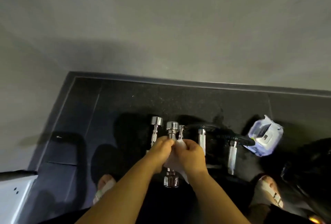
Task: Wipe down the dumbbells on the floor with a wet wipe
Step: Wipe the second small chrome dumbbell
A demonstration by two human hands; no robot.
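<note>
Chrome dumbbells lie side by side on the floor, long axes pointing away; left hand and right hand pinch a white wipe, fingers curled, seemingly directly above the middle one.

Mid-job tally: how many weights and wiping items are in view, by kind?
Chrome dumbbells: 3
Black-plate dumbbells: 2
Wipe pack: 1
Wipe: 1
Total: 7
</note>
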